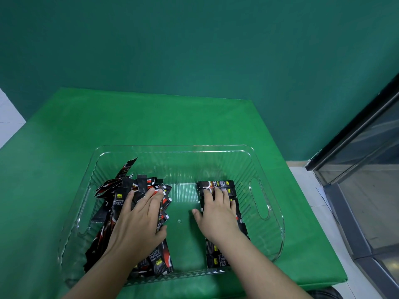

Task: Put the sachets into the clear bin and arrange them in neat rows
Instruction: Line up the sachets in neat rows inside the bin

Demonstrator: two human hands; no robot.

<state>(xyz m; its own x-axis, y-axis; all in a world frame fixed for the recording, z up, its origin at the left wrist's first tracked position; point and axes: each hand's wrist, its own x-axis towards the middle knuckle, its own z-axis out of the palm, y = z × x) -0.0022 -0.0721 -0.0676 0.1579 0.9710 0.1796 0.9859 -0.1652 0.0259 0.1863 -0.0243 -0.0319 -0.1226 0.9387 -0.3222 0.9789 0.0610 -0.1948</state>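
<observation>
A clear ribbed bin (172, 151) with handle cut-outs stands on the green table. Its left half holds a loose heap of black-and-red coffee sachets (121, 190), some leaning on the wall. Along its right side lies a neat row of sachets (216, 184), stacked front to back. My left hand (138, 219) lies on the heap, fingers curled round a sachet with the thumb under it. My right hand (218, 214) presses flat on the row with fingers spread, covering its middle part.
The green cloth-covered table (129, 117) ends at a green wall behind. A dark glass door frame (356, 147) and pale floor tiles lie to the right. The bin's middle floor (183, 238) shows bare green.
</observation>
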